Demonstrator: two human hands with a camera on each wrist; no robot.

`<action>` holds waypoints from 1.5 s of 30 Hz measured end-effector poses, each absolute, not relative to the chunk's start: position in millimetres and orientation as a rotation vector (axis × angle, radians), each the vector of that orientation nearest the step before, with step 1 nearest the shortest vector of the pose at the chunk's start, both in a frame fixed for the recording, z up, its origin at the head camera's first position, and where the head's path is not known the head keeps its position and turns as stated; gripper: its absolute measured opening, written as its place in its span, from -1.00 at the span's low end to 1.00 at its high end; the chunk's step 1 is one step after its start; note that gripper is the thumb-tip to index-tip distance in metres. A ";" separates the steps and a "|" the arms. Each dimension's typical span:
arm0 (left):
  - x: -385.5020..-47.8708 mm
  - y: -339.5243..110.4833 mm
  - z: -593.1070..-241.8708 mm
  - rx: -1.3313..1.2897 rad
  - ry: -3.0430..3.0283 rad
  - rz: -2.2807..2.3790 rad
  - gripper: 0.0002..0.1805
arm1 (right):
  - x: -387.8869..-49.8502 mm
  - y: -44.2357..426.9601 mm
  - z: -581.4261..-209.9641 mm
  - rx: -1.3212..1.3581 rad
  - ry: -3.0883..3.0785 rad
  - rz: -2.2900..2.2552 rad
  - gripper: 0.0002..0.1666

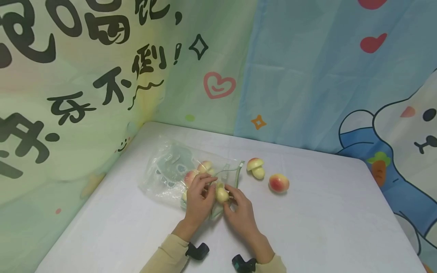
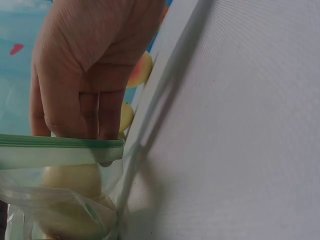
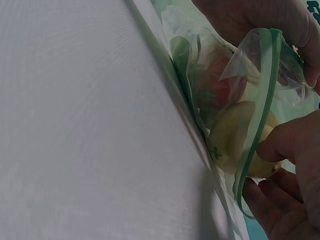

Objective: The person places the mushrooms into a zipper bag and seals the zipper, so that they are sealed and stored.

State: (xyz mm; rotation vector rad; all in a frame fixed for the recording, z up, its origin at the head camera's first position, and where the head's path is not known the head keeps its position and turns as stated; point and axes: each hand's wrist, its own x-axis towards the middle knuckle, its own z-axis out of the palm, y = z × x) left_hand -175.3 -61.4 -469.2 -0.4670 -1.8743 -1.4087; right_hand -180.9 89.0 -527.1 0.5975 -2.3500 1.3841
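Note:
In the head view, my right hand (image 1: 243,212) pinches a toy mushroom (image 1: 222,194) with a pale yellow stalk at the mouth of a clear zip bag (image 1: 164,159). Its thumb and fingers also show round the pale mushroom (image 3: 235,135) in the right wrist view, beside the bag's green zip strip (image 3: 267,85). My left hand (image 1: 199,199) grips the bag film near the opening, fingers partly bent. More red and yellow mushrooms (image 1: 205,167) lie inside the bag, partly covered by the left hand. The left wrist view shows the right hand's fingers (image 2: 65,110) behind the zip strip.
Right of the bag, a toy mushroom (image 1: 256,168) lies on its side on the white table (image 1: 324,220). Another red-yellow mushroom (image 1: 279,183) rests farther right, cap toward me. Printed cloth (image 1: 290,76) hangs behind and to the left of the table.

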 end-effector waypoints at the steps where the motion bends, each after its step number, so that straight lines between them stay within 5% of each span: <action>1: -175.4 -61.4 -468.9 -0.466 -1.872 -1.411 -0.73 | -181.2 88.4 -527.2 0.590 -2.344 1.415 -0.36; 22: -175.9 -62.1 -470.3 -0.491 -1.860 -1.453 -0.74 | -172.3 76.2 -504.0 0.694 -2.285 1.575 -0.51; 29: -175.9 -62.1 -469.7 -0.488 -1.847 -1.456 -0.74 | -185.9 93.7 -526.9 0.552 -2.277 1.500 -0.60; 45: -192.5 -64.1 -502.2 -0.464 -1.848 -1.502 -0.76 | -199.4 146.2 -505.6 0.154 -2.010 1.238 -0.69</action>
